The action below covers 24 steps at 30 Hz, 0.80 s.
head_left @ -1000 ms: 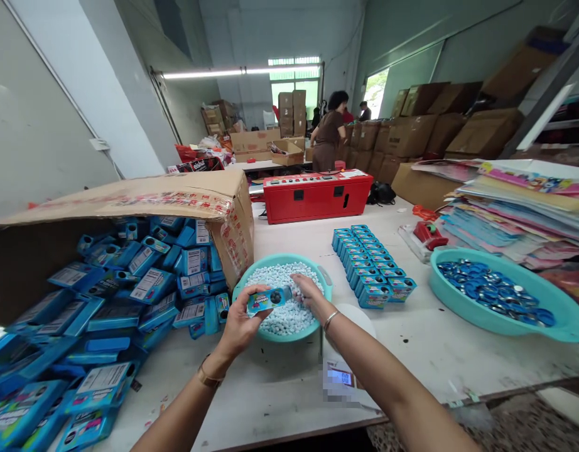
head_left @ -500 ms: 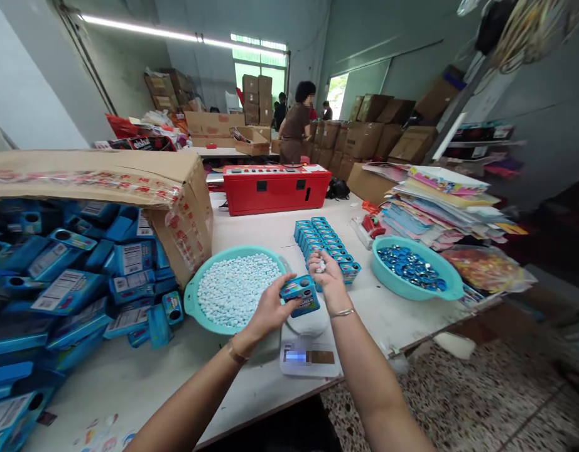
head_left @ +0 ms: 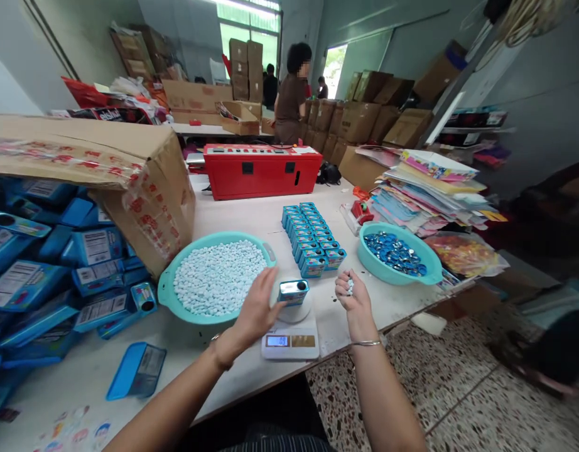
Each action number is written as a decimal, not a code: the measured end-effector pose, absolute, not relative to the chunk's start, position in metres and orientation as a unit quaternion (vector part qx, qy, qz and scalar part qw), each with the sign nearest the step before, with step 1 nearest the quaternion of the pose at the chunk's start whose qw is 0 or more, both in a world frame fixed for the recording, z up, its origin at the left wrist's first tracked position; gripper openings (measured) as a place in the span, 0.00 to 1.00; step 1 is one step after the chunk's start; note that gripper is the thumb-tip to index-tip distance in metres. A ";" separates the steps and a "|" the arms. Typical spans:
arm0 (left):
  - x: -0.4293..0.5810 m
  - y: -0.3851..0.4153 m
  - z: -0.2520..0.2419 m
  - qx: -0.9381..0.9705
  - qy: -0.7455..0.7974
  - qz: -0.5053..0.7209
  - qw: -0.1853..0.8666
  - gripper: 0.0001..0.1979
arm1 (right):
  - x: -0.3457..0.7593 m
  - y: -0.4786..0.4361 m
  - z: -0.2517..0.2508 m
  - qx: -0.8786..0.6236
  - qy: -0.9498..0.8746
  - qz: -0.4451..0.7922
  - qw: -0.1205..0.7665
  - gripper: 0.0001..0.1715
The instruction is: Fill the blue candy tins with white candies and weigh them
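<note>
A small blue tin (head_left: 294, 295) with a round dark hole in its top sits on the white digital scale (head_left: 289, 345), whose display is lit. Beside its left side is my left hand (head_left: 255, 307), fingers spread, the thumb close to the tin; whether it touches I cannot tell. My right hand (head_left: 355, 298), palm up, is curled around several small white candies (head_left: 350, 285) to the right of the scale. Many pale candies (head_left: 218, 276) fill a turquoise basin (head_left: 167, 295) left of my left hand. Rows of blue tins (head_left: 311, 242) stand beyond the scale.
At the left, a cardboard box (head_left: 167, 188) lies with blue tins (head_left: 96, 248) spilling out. A turquoise basin (head_left: 384, 273) of blue-and-silver pieces stands right. Behind are a red machine (head_left: 265, 176) and stacked papers (head_left: 412, 201). A person (head_left: 289, 100) stands farther back.
The blue tin has gone from my left hand onto the scale, and that hand has opened. My right hand has moved away to the right, still holding candies. The view has tilted down.
</note>
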State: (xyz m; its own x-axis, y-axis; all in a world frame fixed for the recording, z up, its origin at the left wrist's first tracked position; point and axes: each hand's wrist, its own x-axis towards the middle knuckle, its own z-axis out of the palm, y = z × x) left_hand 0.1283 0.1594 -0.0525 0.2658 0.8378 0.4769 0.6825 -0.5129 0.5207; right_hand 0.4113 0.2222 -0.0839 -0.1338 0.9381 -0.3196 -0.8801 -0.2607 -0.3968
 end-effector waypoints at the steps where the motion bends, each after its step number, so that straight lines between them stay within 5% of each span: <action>1: 0.115 0.146 -0.054 0.777 0.483 0.399 0.066 0.30 | 0.415 0.217 -0.091 -0.253 -0.053 0.752 0.607 0.15; 8: 0.002 0.045 -0.102 0.571 0.665 0.443 -0.189 0.43 | 0.434 0.168 -0.134 -0.238 -0.009 0.732 0.638 0.14; 19: -0.065 0.043 -0.120 0.547 0.741 0.356 -0.158 0.25 | 0.418 0.179 -0.111 -0.216 -0.043 0.756 0.616 0.12; 24: -0.054 0.051 -0.112 0.506 0.772 0.335 -0.189 0.37 | 0.402 0.190 -0.089 -0.215 -0.054 0.758 0.614 0.12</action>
State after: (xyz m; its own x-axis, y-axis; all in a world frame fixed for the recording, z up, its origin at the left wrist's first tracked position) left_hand -0.0537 0.0506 -0.1120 -0.4171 0.6551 0.6300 0.9076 0.2643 0.3261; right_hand 0.4016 0.1903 -0.0889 -0.1539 0.9533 -0.2599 -0.9067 -0.2408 -0.3463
